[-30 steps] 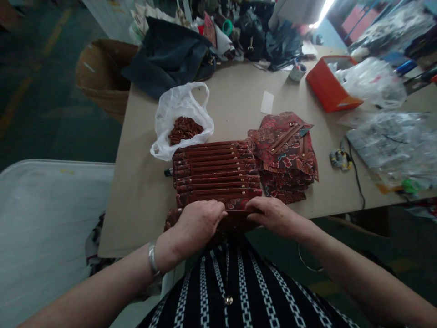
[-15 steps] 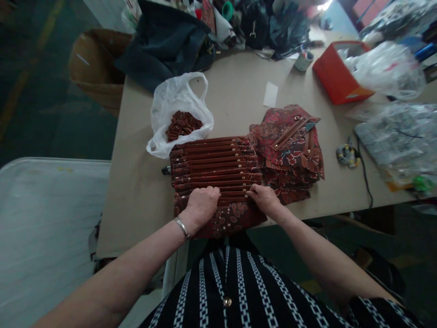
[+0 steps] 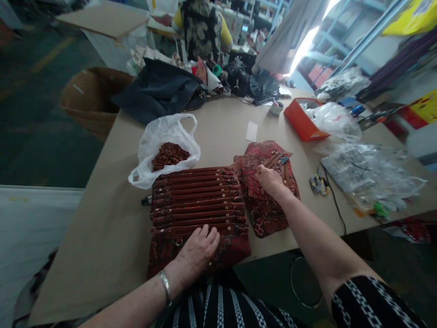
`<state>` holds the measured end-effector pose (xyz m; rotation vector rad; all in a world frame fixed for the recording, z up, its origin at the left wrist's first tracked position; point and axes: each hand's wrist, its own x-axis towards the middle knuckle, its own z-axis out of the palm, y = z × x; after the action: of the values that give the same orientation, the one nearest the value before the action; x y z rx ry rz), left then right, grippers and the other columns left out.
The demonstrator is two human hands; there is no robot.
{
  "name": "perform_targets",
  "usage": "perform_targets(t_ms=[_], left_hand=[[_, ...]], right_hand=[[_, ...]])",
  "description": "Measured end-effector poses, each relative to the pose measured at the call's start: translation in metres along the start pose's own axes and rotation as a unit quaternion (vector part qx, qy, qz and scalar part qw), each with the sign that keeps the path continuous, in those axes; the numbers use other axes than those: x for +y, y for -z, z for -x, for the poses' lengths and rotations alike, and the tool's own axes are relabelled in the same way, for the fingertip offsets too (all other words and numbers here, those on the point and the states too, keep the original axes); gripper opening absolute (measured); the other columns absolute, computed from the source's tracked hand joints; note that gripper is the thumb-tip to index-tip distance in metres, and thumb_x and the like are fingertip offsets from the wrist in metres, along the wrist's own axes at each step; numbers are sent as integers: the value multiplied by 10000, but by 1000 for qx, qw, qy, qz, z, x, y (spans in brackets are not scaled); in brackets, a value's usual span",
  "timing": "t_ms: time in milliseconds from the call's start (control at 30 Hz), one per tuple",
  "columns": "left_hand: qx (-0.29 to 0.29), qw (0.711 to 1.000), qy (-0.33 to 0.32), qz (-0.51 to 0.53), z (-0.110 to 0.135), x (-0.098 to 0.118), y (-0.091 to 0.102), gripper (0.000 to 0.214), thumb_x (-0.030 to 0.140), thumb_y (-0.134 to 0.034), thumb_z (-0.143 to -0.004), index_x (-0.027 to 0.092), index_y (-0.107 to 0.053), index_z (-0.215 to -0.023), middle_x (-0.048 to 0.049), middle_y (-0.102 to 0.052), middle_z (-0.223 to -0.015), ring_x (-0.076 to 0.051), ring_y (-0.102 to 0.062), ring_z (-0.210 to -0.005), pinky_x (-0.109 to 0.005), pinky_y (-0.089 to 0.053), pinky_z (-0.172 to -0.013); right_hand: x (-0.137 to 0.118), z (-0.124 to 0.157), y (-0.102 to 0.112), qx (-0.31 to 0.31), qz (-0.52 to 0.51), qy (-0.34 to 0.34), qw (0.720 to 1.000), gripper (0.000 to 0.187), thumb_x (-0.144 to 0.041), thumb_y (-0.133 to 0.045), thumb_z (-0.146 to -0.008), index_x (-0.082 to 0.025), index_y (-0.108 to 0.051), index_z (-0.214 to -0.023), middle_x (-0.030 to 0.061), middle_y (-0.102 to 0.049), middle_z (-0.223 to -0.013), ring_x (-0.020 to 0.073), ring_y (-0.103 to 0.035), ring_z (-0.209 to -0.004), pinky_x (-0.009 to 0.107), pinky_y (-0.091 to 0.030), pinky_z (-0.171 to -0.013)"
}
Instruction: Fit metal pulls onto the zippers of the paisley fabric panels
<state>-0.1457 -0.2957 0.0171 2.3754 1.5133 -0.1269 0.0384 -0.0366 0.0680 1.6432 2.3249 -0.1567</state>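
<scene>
A fanned row of dark red floral pieces with brown leather strips (image 3: pixel 196 198) lies on the table in front of me. My left hand (image 3: pixel 200 248) rests flat on the nearest piece, fingers stretched out. My right hand (image 3: pixel 269 179) reaches to a loose pile of the same floral pieces (image 3: pixel 269 191) on the right, its fingers pinched on the top piece near its brown strips. A white plastic bag (image 3: pixel 164 146) holding small brown parts (image 3: pixel 170 155) sits behind the row.
The tan table (image 3: pixel 102 228) also carries an orange box (image 3: pixel 302 120), clear plastic bags (image 3: pixel 368 171), a black cable (image 3: pixel 332 198), a white card (image 3: pixel 251 131) and dark bags (image 3: pixel 157 89) at the far end. A cardboard box (image 3: pixel 90 98) stands on the floor at left. Another person (image 3: pixel 205 25) stands beyond the table.
My right hand left the row's front piece and moved right to the loose pile. My left hand flattened on the nearest piece. The camera tilted up.
</scene>
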Motion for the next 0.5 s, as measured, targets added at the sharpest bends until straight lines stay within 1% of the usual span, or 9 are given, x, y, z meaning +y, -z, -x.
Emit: perform_targets(t_ms=[67, 100, 167, 267, 333, 400, 467, 500], left_hand=[[-1, 1000, 2, 1, 1, 0, 1, 489, 144, -504, -781, 129, -482, -1269, -146, -500, -1298, -307, -432, -1189, -455, -368, -964], [-1, 1000, 2, 4, 2, 0, 1, 495, 147, -507, -780, 129, -478, -1274, -147, -495, -1303, -306, -428, -1194, -456, -365, -968], [7, 1000, 3, 9, 3, 0, -1, 489, 148, -495, -791, 139, -473, -1279, -149, -492, -1306, -297, -422, -1200, -456, -364, -970], [13, 1000, 2, 13, 4, -1, -6, 478, 151, -473, -809, 151, -466, -1288, -152, -482, -1313, -287, -409, -1208, -457, -354, -978], [10, 1000, 0, 18, 5, -2, -7, 497, 206, -501, -805, 145, -454, -1297, -158, -468, -1323, -293, -392, -1216, -465, -339, -988], [10, 1000, -2, 22, 5, -2, -7, 532, 262, -534, -791, 133, -446, -1300, -161, -458, -1327, -301, -383, -1215, -467, -329, -993], [17, 1000, -3, 22, 6, -2, -4, 516, 258, -534, -790, 130, -458, -1284, -152, -463, -1318, -302, -387, -1201, -456, -335, -986], [22, 1000, -5, 20, 7, -2, -1, 497, 243, -528, -793, 129, -467, -1273, -145, -469, -1311, -301, -391, -1192, -448, -342, -980]], right_hand=[[12, -25, 12, -47, 55, -11, 997, 334, -311, -482, -858, -163, -541, -1151, 168, -660, -1016, 271, -632, -932, 342, -454, -745], [15, -32, 14, -68, 69, -3, 995, 343, -284, -516, -837, -150, -547, -1151, 183, -655, -1027, 286, -626, -953, 362, -459, -763], [15, -39, 14, -91, 77, 23, 993, 329, -220, -556, -805, -138, -575, -1123, 196, -647, -1049, 299, -616, -987, 387, -460, -794], [10, -37, 10, -95, 76, 51, 991, 290, -140, -524, -814, -124, -606, -1091, 213, -626, -1094, 289, -608, -1009, 405, -454, -825], [8, -35, 9, -96, 70, 67, 991, 238, -94, -521, -804, -95, -642, -1010, 219, -642, -1051, 273, -620, -984, 398, -450, -837], [10, -33, 11, -94, 56, 85, 990, 150, -56, -554, -768, -69, -668, -864, 204, -675, -939, 245, -635, -938, 370, -440, -847], [16, -30, 15, -86, 35, 100, 991, 83, -41, -579, -744, -61, -658, -731, 179, -687, -817, 209, -642, -888, 334, -430, -842], [19, -28, 18, -78, 24, 105, 991, 83, -47, -584, -746, -63, -647, -694, 169, -685, -778, 193, -641, -871, 319, -426, -833]])
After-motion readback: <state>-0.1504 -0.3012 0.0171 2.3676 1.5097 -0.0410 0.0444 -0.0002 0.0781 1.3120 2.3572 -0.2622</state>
